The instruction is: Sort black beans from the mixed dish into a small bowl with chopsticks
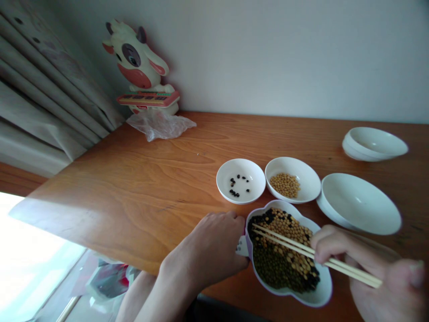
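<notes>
I'm steadying the flower-shaped dish (324, 295) with my left hand (208, 252), its fingers (228, 219) curled together and clamping the dish's left edge. My right hand (378, 279) is holding the chopsticks (288, 244), its fingers (330, 239) closed firmly around them. The tips are reaching over the black beans (263, 221) in the dish, which are lying beside yellow soybeans (286, 228) and green beans (275, 268). I can't quite tell whether the tips are pinching a bean. Just beyond the dish, a small bowl (254, 188) is holding a few black seeds (236, 185), and a second bowl (303, 176) is holding more soybeans (284, 185). A large bowl (358, 203) is sitting to the right on the wooden table (134, 183).
</notes>
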